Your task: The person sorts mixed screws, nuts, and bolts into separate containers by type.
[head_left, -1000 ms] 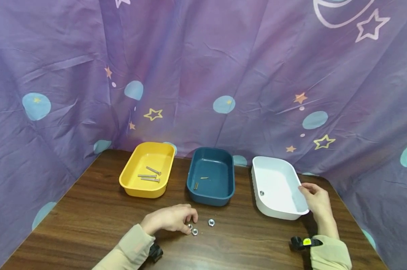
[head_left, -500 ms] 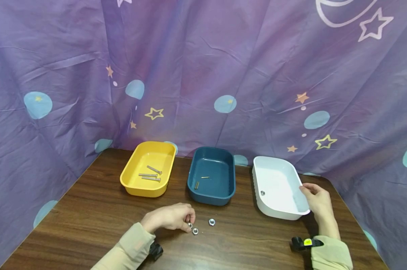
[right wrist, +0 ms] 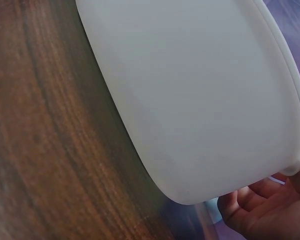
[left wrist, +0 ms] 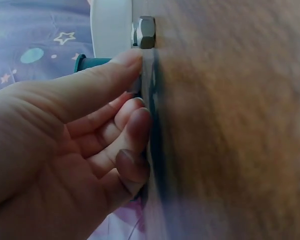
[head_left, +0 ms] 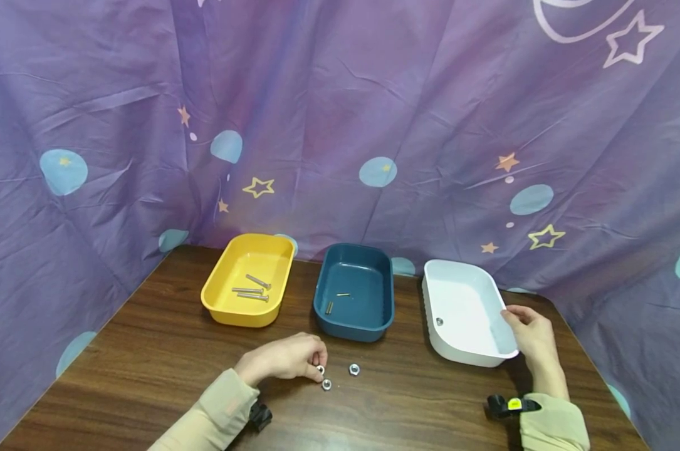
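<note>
My left hand (head_left: 286,359) is low over the table's middle, pinching a small silver hex nut (head_left: 320,370) between thumb and curled fingers. In the left wrist view the fingers mostly cover that nut. Two more nuts lie on the wood close by: one nut (head_left: 326,385) just beside the thumb, another nut (head_left: 354,369) a little to the right. At the far right, my right hand (head_left: 534,335) grips the right rim of a white tray (head_left: 469,357). One nut (head_left: 439,321) sits inside that tray. The right wrist view shows the fingers at the tray's outer wall.
A yellow tray (head_left: 244,318) at the back left holds 3 long silver bolts (head_left: 252,297). Between it and the white tray stands a dark blue tray (head_left: 353,332) with small brass-coloured pieces (head_left: 329,307). A purple patterned cloth (head_left: 340,125) hangs behind the table (head_left: 407,407).
The left fingers have closed together around the nut, which has shifted slightly away from its spot. My right hand keeps its hold on the white tray.
</note>
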Demonstrator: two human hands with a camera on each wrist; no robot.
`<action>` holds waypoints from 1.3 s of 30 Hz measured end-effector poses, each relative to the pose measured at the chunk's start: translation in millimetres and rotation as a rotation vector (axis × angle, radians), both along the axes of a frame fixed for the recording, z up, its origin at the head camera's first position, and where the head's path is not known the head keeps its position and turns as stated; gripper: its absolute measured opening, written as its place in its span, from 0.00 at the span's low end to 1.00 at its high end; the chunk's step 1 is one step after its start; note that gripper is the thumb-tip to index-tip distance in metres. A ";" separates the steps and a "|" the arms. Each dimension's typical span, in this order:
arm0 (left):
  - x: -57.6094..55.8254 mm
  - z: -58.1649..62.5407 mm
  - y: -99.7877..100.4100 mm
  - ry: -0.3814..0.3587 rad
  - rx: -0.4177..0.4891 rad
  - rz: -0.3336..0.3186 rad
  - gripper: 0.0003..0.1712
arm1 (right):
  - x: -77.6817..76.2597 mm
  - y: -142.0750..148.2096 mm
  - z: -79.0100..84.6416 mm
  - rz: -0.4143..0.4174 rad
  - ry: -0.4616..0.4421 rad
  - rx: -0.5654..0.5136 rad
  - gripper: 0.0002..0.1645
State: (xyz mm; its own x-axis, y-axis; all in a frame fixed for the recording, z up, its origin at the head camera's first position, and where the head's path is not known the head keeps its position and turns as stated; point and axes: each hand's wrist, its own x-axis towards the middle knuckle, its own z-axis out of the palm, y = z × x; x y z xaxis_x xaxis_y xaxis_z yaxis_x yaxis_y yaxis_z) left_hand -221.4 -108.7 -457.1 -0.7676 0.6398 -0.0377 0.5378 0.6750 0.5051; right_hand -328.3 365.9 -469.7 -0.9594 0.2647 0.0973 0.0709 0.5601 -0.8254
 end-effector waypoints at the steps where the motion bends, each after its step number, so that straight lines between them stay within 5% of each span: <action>1: -0.3 1.0 0.3 0.005 0.006 0.000 0.11 | -0.3 -0.1 0.1 0.000 0.004 -0.002 0.25; 16: -8.0 26.0 24.4 0.088 0.110 -0.063 0.08 | -2.6 -4.6 -0.9 -0.009 0.023 -0.011 0.24; 26: -34.9 47.9 69.7 0.115 0.126 -0.095 0.08 | 0.9 0.6 1.6 -0.009 0.030 -0.006 0.25; 39: -72.1 61.4 115.9 0.118 0.071 -0.087 0.08 | -1.2 1.7 -1.6 0.001 0.008 -0.009 0.26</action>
State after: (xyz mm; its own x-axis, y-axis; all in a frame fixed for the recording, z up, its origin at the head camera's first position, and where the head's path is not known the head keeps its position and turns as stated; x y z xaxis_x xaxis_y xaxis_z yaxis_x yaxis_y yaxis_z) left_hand -293.5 7.2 -395.7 -0.7058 0.7018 0.0965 0.6508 0.5886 0.4797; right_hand -329.5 367.6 -471.3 -0.9588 0.2649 0.1023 0.0642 0.5530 -0.8307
